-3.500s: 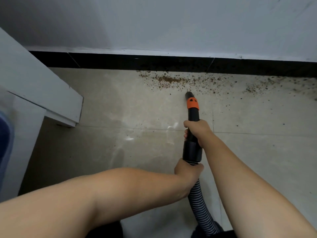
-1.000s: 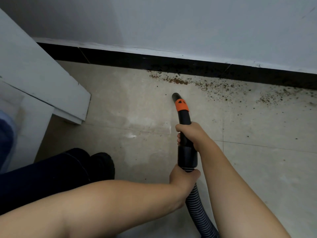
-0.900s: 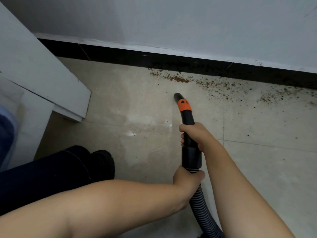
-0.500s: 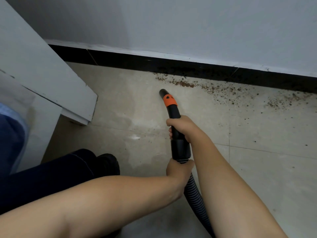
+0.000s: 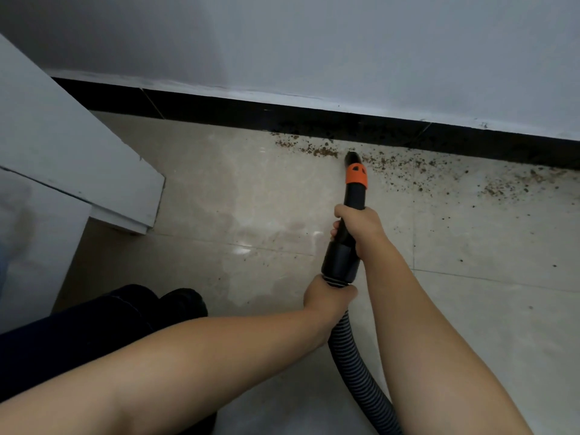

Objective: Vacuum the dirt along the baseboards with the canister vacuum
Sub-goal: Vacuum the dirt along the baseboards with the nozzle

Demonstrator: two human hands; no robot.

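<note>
Moved: your black vacuum nozzle with orange collar [image 5: 354, 171] has advanced into the brown dirt [image 5: 320, 150].
Grip: right hand [image 5: 357, 227] and left hand [image 5: 328, 296] both clasp it.
Next: remaining dirt trails rightward along the black baseboard [image 5: 219, 113].

Hands [image 5: 359, 226] gripping vacuum nozzle [image 5: 354, 183], dirt [image 5: 320, 150], baseboard [image 5: 219, 111]

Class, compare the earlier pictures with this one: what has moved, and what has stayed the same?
The nozzle tip has gone forward from the bare floor to the dirt by the baseboard. Unchanged: the right hand grips the black tube, the left hand grips the hose end; dirt still trails to the right.
</note>
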